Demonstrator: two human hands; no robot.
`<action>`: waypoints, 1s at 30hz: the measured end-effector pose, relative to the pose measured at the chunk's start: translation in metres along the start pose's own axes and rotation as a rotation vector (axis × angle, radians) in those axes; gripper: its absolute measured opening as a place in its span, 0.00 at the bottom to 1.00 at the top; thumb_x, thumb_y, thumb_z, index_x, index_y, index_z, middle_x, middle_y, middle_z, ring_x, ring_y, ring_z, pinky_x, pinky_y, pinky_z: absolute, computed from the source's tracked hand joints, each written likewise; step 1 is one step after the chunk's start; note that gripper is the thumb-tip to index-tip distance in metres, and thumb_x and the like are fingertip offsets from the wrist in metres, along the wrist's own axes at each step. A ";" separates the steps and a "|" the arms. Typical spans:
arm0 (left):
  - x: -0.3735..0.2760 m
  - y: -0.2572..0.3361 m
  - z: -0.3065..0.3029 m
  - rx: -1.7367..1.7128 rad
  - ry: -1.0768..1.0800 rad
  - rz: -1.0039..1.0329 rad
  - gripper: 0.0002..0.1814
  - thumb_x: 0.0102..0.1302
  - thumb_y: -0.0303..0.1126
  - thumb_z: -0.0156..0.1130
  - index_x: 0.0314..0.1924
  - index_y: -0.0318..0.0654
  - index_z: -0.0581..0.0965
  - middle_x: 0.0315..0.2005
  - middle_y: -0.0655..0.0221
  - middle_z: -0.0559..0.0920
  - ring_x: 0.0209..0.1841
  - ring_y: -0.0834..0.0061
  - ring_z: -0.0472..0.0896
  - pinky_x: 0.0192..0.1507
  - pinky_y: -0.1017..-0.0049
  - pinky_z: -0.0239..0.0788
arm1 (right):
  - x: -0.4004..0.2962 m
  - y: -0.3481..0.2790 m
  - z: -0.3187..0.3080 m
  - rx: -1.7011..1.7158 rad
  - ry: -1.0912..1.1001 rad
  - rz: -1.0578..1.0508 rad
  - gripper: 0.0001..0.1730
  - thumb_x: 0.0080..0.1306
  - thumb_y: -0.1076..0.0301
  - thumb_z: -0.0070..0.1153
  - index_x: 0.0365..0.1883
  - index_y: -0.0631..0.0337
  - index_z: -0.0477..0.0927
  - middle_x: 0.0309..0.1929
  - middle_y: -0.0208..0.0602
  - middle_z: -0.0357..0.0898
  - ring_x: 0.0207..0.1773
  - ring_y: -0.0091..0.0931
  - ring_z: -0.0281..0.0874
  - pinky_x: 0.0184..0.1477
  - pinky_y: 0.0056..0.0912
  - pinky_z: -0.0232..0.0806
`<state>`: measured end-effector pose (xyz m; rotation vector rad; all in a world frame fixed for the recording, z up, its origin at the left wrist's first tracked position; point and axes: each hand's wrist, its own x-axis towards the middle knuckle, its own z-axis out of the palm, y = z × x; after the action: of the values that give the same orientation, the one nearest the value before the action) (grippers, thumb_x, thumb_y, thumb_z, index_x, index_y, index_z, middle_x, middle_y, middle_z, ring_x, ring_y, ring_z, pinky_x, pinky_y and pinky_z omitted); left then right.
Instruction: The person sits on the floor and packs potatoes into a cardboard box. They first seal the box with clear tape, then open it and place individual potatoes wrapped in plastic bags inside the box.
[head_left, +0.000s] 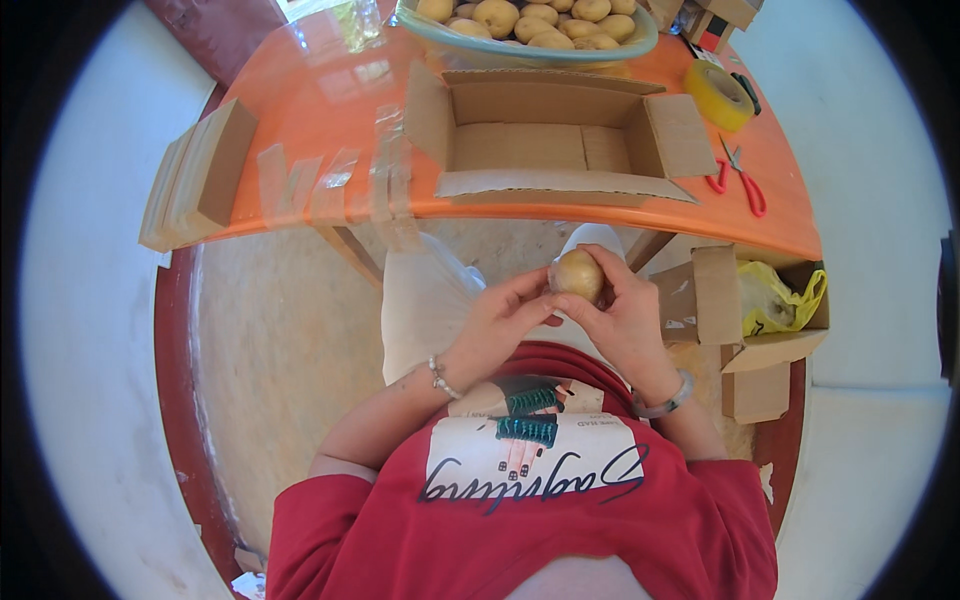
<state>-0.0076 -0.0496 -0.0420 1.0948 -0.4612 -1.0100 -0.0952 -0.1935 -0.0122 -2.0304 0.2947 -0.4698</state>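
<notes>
A potato (580, 274), seemingly wrapped in clear plastic film, is held above my lap, just short of the table's near edge. My left hand (510, 304) grips its left side with bent fingers and thumb. From the other side, my right hand (619, 304) has its fingers around the potato and its thumb low on the near side. Beyond my hands, an open cardboard box (525, 146) lies on the orange table (330, 82) with its flaps spread. Only bare cardboard shows inside it. A pale blue-green basin (525, 52) heaped with potatoes (555, 22) stands behind.
Red-handled scissors (739, 176) lie open beside a yellow tape roll (716, 94) at the table's right. Clear tape strips (390, 172) hang over the front edge. Flattened cardboard boxes (199, 176) lean at the left. Below right, a carton (787, 345) holds a yellow plastic bag (776, 300).
</notes>
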 end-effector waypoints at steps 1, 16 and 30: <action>0.000 0.001 0.000 -0.111 -0.014 -0.010 0.20 0.68 0.34 0.53 0.56 0.31 0.70 0.51 0.64 0.76 0.51 0.74 0.76 0.54 0.72 0.68 | 0.001 -0.002 -0.001 -0.083 -0.017 -0.005 0.26 0.56 0.64 0.64 0.49 0.69 0.72 0.37 0.49 0.79 0.37 0.35 0.81 0.38 0.30 0.73; 0.000 0.016 -0.007 -0.195 -0.004 0.013 0.24 0.66 0.35 0.52 0.57 0.25 0.68 0.50 0.61 0.77 0.53 0.72 0.75 0.58 0.69 0.65 | 0.004 -0.004 -0.011 0.331 -0.295 0.186 0.29 0.60 0.73 0.61 0.60 0.67 0.68 0.45 0.36 0.70 0.36 0.19 0.73 0.33 0.18 0.72; 0.006 0.013 0.008 0.273 0.176 0.234 0.26 0.59 0.28 0.61 0.57 0.31 0.68 0.48 0.64 0.74 0.50 0.76 0.75 0.53 0.75 0.68 | -0.002 -0.003 0.001 0.167 -0.100 0.065 0.27 0.55 0.72 0.63 0.54 0.67 0.72 0.49 0.40 0.74 0.46 0.26 0.75 0.38 0.24 0.71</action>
<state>-0.0053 -0.0574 -0.0279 1.3266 -0.5807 -0.6503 -0.0962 -0.1904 -0.0101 -1.8686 0.2510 -0.3394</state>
